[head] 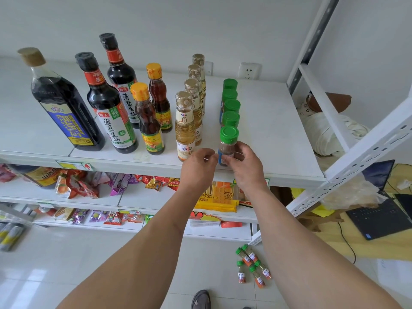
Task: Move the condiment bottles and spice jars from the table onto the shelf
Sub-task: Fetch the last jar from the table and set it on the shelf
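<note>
The spice jar (227,146) was gripped by the right hand (243,162) near the shelf (278,134) front edge; left hand (198,163) fingers were loosely curled beside it. If released carelessly, it could probably be tipped off the edge.

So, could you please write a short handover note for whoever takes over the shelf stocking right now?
Right hand grips the front spice jar, standing at the front edge of the top shelf. Left hand touches the jar's side, holding nothing.
Done: three dark sauce bottles, two orange-capped bottles, four vinegar bottles and four more green-lidded jars stand in rows on the shelf.
Left: let go of the jar; five small green-capped jars lie on the floor below.
</note>
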